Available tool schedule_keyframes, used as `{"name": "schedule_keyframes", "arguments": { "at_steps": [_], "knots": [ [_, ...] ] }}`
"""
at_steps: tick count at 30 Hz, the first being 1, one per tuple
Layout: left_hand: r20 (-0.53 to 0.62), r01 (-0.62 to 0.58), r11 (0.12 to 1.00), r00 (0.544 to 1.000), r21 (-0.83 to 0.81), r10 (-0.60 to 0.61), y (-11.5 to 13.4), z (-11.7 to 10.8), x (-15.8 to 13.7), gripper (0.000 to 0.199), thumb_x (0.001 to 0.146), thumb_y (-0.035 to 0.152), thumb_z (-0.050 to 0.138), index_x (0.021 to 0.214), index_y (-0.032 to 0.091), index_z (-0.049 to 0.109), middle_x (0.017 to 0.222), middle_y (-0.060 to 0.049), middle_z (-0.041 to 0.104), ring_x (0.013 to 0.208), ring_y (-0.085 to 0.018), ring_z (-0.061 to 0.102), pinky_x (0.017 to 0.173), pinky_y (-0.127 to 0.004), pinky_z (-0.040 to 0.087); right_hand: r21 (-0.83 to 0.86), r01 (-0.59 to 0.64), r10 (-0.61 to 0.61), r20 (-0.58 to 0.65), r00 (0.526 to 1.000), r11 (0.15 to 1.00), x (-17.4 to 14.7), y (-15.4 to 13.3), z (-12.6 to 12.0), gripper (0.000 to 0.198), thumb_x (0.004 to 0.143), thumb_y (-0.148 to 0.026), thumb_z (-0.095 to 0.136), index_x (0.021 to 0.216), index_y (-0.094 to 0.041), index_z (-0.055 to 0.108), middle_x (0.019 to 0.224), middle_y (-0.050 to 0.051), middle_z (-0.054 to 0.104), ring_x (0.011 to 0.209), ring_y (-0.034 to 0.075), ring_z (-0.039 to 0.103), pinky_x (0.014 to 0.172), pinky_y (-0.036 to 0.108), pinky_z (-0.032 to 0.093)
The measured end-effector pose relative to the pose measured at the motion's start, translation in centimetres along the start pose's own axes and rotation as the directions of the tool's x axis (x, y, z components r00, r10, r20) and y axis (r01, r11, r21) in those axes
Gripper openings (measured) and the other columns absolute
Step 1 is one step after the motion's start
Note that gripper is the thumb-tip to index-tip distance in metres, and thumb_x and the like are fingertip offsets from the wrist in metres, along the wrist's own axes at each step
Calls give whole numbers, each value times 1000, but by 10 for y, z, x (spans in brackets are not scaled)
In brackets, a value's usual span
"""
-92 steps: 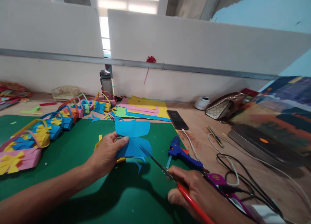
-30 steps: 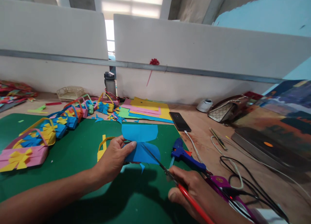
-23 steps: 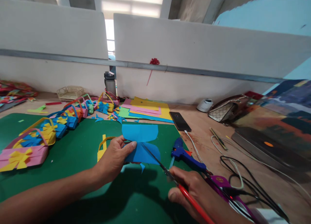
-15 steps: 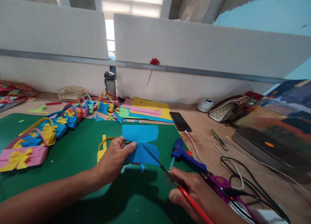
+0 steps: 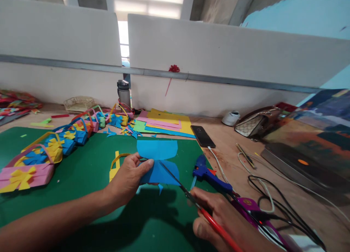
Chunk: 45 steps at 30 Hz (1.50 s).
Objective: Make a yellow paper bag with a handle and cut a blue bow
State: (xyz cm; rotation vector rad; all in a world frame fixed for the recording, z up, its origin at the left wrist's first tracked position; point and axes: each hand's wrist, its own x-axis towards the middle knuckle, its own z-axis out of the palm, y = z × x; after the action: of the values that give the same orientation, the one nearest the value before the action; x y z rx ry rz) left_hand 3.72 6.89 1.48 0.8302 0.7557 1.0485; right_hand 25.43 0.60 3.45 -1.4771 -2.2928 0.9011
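A blue sheet of paper [image 5: 157, 149] with rounded corners is pinched at its left side by my left hand [image 5: 131, 175], thumb on top. My right hand [image 5: 218, 212] grips red-handled scissors [image 5: 188, 195], whose blade lies across the lower half of the paper, its tip near the middle. Behind my left hand stands part of a yellow paper basket [image 5: 115, 166]. A small blue scrap [image 5: 160, 188] shows just under the paper's lower edge. Right of the paper, a blue glue gun [image 5: 209, 175] lies close to my right hand.
Several small paper baskets with bows [image 5: 32, 171] line the left of the green board [image 5: 82, 208]. Coloured paper sheets [image 5: 169, 122], a bottle [image 5: 124, 95] and a phone [image 5: 202, 136] are at the back. Cables [image 5: 273, 197], a purple power strip [image 5: 246, 204] and a dark case [image 5: 295, 164] occupy the right.
Almost nothing differs. My right thumb has shifted slightly right and down on the scissors, and the blades look a little more closed; the paper stays in my left hand.
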Motion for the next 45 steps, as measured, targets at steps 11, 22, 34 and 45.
{"name": "schedule_keyframes", "arguments": {
  "at_steps": [11,22,34,45],
  "knots": [
    [21,17,1000,1000,-21,-17,-2,-2,1,24,71,29,73,82,15,57,63,3,63,49,-9,60,50,-22,54,58,2,-1,-17,1000,998,-1,-1,2,21,80,-34,50,70,-21,37,59,-7,31,53,9,25,47,23,21],
    [21,11,1000,1000,-5,-10,-5,-5,3,22,73,29,72,85,16,59,67,2,66,50,-9,60,51,-23,55,65,-36,37,-18,999,997,2,-2,2,17,78,-28,48,67,-20,37,61,-7,32,54,10,27,48,23,21],
    [12,46,999,999,15,-46,-1,-4,3,28,66,32,76,84,16,60,67,1,64,53,-12,60,53,-26,54,41,-140,139,7,990,989,5,-3,-1,22,74,-24,56,63,-21,36,54,-8,28,50,8,25,45,23,19],
    [213,65,955,968,290,-131,48,-37,28,37,59,36,78,88,14,68,67,-4,66,53,-15,61,54,-25,51,-222,-133,135,-7,991,966,4,-10,-10,26,70,-33,72,65,-21,49,52,-5,45,48,11,37,45,22,25]
  ]
}}
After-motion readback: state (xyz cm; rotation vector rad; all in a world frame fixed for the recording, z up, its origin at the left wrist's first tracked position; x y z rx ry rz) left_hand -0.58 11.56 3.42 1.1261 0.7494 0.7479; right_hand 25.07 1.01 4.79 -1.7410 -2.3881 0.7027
